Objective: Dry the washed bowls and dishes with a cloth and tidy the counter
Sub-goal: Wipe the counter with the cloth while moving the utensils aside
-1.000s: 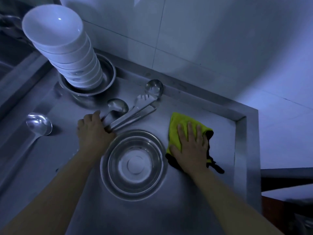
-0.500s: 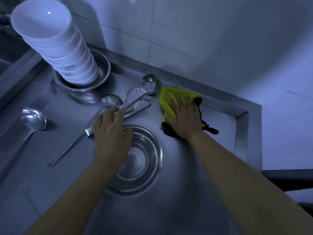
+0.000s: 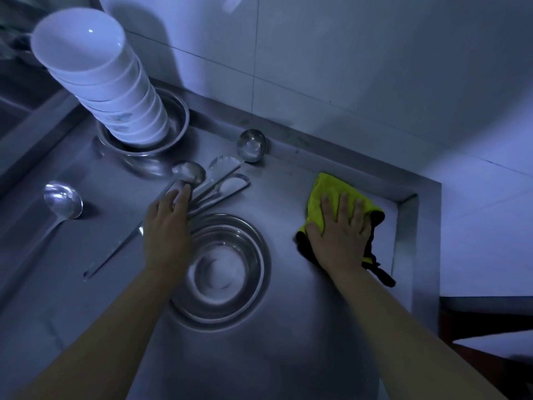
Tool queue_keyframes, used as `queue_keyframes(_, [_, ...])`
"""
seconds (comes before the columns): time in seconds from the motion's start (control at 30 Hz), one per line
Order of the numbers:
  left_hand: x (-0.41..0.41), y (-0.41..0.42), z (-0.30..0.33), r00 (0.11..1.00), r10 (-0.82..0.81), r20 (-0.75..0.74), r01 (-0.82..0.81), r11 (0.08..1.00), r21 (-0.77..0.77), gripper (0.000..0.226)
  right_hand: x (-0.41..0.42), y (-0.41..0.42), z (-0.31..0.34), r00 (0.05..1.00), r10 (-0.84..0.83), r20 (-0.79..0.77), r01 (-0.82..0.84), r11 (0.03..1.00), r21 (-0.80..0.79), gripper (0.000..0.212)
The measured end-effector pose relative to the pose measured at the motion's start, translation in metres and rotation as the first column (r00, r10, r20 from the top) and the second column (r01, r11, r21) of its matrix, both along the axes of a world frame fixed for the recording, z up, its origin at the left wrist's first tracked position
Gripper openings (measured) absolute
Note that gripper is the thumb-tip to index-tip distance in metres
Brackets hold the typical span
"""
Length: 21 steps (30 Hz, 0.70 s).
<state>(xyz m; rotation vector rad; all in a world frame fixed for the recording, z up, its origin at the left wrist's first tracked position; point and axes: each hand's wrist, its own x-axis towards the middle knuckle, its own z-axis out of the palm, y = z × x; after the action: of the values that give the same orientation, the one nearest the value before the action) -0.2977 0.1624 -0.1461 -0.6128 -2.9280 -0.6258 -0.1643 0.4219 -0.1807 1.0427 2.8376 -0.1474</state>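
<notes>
Right hand (image 3: 337, 226): fingers flat, spread, pressing yellow cloth (image 3: 331, 194) onto steel counter (image 3: 288, 342) near back corner. Left hand (image 3: 168, 226): fingers extended, resting on utensil handles (image 3: 213, 192), steel bowl (image 3: 222, 267) just beside. Suggest even palm pressure, overlapping strokes toward corner.

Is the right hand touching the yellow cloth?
Touching. The head view shows the right hand pressed flat, fingers spread, on the yellow cloth.

Single head-worn wide-angle view, looking steeply down and forward from close above a steel counter (image 3: 288, 356), toward the tiled wall (image 3: 375, 67) at its far edge; both forearms entering from the bottom
</notes>
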Motion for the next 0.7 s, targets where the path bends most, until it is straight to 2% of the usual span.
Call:
queue_keyframes(0.23, [-0.01,-0.025,-0.005,0.997,0.083,0.003,-0.083,0.995,0.052,0.063,-0.074,-0.032,0.0,0.983,0.182,-0.032,-0.183,0.982,-0.05,0.065])
queue_keyframes(0.37, [-0.013,-0.032,-0.006,0.989,0.146,-0.013,-0.145,0.988,0.062,0.052,-0.114,-0.056,-0.003,0.951,0.306,-0.041,-0.307,0.951,-0.045,0.063])
queue_keyframes(0.53, [-0.004,-0.032,-0.002,0.987,0.163,-0.014,-0.161,0.985,0.063,0.053,-0.113,-0.067,-0.006,0.899,0.434,-0.058,-0.435,0.9,0.002,0.062])
queue_keyframes(0.63, [0.004,-0.026,0.002,0.986,0.165,-0.017,-0.164,0.984,0.067,0.055,-0.098,-0.051,-0.003,0.831,0.552,-0.061,-0.552,0.834,0.025,0.061])
queue_keyframes(0.7, [0.012,-0.022,0.005,0.986,0.165,-0.038,-0.163,0.985,0.055,0.057,-0.084,-0.032,0.0,0.827,0.56,-0.054,-0.558,0.828,0.047,0.061])
